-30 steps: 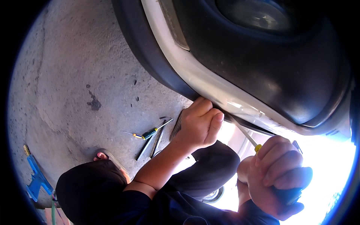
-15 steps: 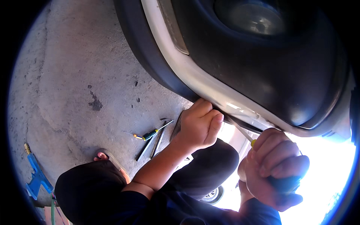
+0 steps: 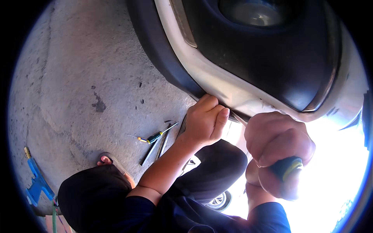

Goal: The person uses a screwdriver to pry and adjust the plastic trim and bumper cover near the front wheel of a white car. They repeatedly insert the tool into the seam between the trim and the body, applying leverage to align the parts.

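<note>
My left hand is closed around the lower edge of a black trim strip that runs below a pale car bumper. Its thumb lies along the top, and what the fingers grip underneath is hidden. My right hand wraps a screwdriver with a dark green and yellow handle, whose butt end points toward me. Its thin shaft reaches up and left to the gap between bumper and trim, just right of my left hand. The tip is hidden there.
On the concrete floor lie another screwdriver and a thin dark bar. A blue air gun with a hose lies at far left. A round lamp sits in the black panel above. Strong glare fills the right side.
My right hand has turned and shifted slightly up and left, bringing the handle's butt end into view. Less of the shaft shows. My left hand keeps its grip on the trim.
</note>
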The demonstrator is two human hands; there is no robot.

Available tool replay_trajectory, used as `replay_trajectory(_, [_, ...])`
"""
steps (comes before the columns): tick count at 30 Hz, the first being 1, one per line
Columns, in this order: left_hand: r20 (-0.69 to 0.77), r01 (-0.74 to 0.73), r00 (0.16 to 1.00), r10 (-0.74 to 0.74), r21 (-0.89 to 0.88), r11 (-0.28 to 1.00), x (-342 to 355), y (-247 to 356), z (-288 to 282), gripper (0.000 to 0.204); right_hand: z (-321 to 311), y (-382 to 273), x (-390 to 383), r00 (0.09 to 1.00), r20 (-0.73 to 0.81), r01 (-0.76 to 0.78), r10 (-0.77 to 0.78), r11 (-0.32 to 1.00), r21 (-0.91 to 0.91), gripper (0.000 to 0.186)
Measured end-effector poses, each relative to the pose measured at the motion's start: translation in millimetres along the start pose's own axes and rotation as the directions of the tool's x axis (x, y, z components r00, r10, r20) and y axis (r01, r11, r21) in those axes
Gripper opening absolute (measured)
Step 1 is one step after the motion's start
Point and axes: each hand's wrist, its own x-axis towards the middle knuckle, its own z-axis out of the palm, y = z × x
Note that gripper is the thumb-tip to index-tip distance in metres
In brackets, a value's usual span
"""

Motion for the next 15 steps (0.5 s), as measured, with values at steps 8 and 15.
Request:
replay_trajectory(8, [0.017,0.011,1.0,-0.011,0.012,1.0,-1,1,-6,0.036,-7,6,4,0.992,0.124,-0.055,0.036,0.986,0.157,0.049])
replay_trajectory(15, [0.043,0.035,0.998,-0.035,-0.01,0.999,-2,6,-5,0.034,-13,6,4,0.993,0.11,0.033,-0.046,0.992,0.123,0.044])
